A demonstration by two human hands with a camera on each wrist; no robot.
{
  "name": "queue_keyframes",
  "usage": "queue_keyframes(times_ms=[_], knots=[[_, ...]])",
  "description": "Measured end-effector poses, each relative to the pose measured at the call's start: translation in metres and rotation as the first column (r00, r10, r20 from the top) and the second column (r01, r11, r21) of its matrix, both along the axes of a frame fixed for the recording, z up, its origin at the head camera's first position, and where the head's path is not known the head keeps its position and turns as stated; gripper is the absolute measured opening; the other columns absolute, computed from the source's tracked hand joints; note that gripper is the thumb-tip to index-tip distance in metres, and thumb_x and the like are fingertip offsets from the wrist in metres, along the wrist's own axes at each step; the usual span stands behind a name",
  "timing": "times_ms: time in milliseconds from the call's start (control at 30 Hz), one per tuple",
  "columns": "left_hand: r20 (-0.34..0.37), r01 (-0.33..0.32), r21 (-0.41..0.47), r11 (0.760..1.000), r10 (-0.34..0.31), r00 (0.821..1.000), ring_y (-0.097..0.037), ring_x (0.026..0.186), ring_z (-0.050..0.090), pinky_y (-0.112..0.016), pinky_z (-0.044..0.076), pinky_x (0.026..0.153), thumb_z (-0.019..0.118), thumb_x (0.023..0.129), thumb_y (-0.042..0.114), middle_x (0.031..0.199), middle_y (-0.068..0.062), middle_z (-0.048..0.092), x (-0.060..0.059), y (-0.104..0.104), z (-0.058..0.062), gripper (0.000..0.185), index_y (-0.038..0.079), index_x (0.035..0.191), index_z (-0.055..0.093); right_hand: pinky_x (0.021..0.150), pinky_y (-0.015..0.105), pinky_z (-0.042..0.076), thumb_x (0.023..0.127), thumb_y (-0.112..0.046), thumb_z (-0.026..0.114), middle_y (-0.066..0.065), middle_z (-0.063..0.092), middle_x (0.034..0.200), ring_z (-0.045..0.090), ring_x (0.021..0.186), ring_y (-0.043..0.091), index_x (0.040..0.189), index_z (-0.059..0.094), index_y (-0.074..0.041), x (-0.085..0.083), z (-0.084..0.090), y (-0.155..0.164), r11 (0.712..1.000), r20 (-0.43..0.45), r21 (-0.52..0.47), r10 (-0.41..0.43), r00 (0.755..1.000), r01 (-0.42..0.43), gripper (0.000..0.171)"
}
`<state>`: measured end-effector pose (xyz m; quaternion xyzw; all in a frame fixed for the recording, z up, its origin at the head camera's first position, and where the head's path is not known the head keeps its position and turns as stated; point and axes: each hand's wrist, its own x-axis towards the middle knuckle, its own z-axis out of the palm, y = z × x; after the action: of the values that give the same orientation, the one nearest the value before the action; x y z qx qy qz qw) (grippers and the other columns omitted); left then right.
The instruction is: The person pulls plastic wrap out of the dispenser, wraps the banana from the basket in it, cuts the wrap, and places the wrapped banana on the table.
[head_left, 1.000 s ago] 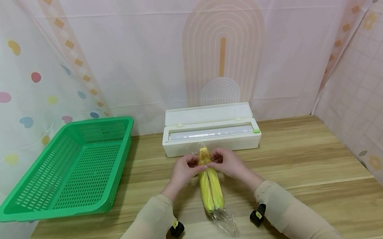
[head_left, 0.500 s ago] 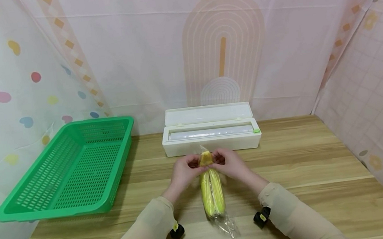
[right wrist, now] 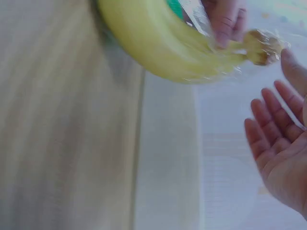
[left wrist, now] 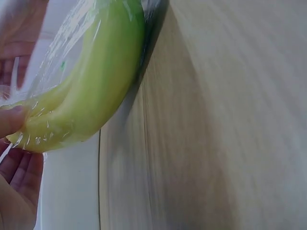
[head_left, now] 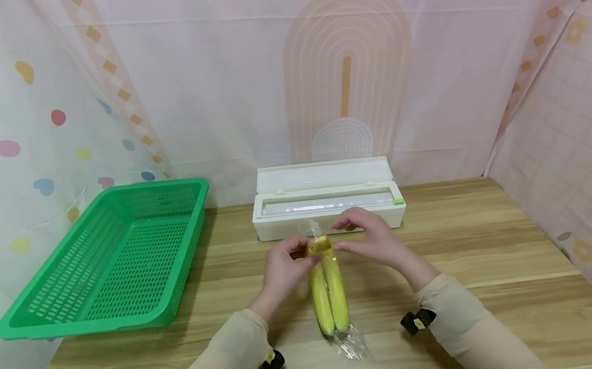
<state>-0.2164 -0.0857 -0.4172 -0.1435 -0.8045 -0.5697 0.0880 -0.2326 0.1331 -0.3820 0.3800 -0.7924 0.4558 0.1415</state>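
Observation:
Two joined bananas [head_left: 336, 292], covered in clear cling film [head_left: 351, 344], point away from me with the stem end farthest. My left hand [head_left: 285, 268] pinches them through the film close to the stem, thumb on top; the left wrist view shows the thumb on the film [left wrist: 12, 120]. Relaxed and spread, my right hand [head_left: 374, 237] is off to the right of the stem. In the right wrist view its thumb tip is right at the brown stem end [right wrist: 263, 48], and its other fingers [right wrist: 271, 120] are apart from the fruit. A loose film tail trails from the near tips.
Behind the bananas stands a white cling film box [head_left: 328, 224] with its lid [head_left: 323, 174] raised and a roll inside. A green plastic basket [head_left: 84, 327] sits at the left. The wooden table [head_left: 483, 285] meets patterned cloth walls [head_left: 209, 97].
My right hand has let go of the stem area and moved right and slightly away, its fingers spreading. The left hand keeps its pinch; the bananas have shifted slightly.

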Motion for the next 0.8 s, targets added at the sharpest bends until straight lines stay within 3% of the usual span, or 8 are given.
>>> queue_keyframes(times_ms=[100,200,367,433,600,800], knots=[[-0.07,0.019,-0.005,1.0,-0.019,0.997,-0.023,0.088,0.068,-0.035,0.057,0.082,0.082,0.076,-0.003,0.096,-0.009,0.072,0.002,0.001,0.0,0.024,0.002,0.098,0.074,0.094,0.037,0.05,0.069,-0.001,0.086,0.012,0.067,0.109,0.06,0.104,0.027,0.11,0.067,-0.002,0.001,0.011,0.003,0.996,-0.144,-0.006,0.083,0.986,-0.084,0.046],[-0.143,0.032,-0.032,0.999,-0.036,0.989,-0.022,0.089,0.069,-0.034,0.057,0.082,0.082,0.075,-0.004,0.098,-0.008,0.072,0.004,0.003,0.0,0.026,0.002,0.1,0.074,0.1,0.036,0.045,0.066,-0.003,0.087,0.012,0.066,0.115,0.057,0.111,0.028,0.114,0.068,-0.003,0.002,0.022,0.003,0.984,-0.245,0.031,0.178,0.953,-0.176,0.052],[-0.231,0.039,-0.059,0.997,-0.052,0.972,-0.02,0.089,0.069,-0.03,0.057,0.083,0.083,0.075,-0.003,0.098,-0.006,0.072,0.009,0.004,0.002,0.027,0.003,0.1,0.074,0.103,0.038,0.043,0.068,-0.007,0.087,0.011,0.065,0.119,0.056,0.114,0.027,0.116,0.067,-0.002,0.004,0.039,-0.001,0.943,-0.33,0.117,0.333,0.883,-0.312,0.052],[-0.265,0.039,-0.064,0.997,-0.055,0.963,-0.02,0.088,0.068,-0.03,0.057,0.082,0.083,0.074,-0.002,0.097,-0.006,0.072,0.01,0.005,0.003,0.026,0.003,0.099,0.074,0.103,0.039,0.043,0.074,-0.014,0.085,0.01,0.065,0.119,0.056,0.114,0.028,0.115,0.068,-0.001,0.005,0.044,-0.003,0.926,-0.351,0.148,0.378,0.857,-0.348,0.046],[-0.368,0.026,-0.103,0.994,-0.063,0.928,-0.02,0.085,0.068,-0.031,0.057,0.079,0.083,0.074,-0.002,0.093,-0.006,0.072,0.013,0.006,0.005,0.026,0.004,0.098,0.074,0.103,0.039,0.044,0.083,-0.024,0.079,0.009,0.067,0.117,0.057,0.115,0.028,0.112,0.07,-0.003,0.005,0.053,-0.006,0.9,-0.388,0.223,0.435,0.812,-0.375,0.037],[-0.446,0.028,-0.129,0.991,-0.083,0.891,-0.019,0.085,0.067,-0.033,0.057,0.079,0.083,0.071,-0.005,0.094,-0.005,0.073,0.016,0.007,0.005,0.033,0.004,0.101,0.074,0.105,0.04,0.044,0.068,-0.011,0.089,0.006,0.069,0.112,0.058,0.117,0.029,0.108,0.072,-0.006,0.007,0.054,-0.005,0.889,-0.398,0.292,0.449,0.8,-0.353,0.043]])
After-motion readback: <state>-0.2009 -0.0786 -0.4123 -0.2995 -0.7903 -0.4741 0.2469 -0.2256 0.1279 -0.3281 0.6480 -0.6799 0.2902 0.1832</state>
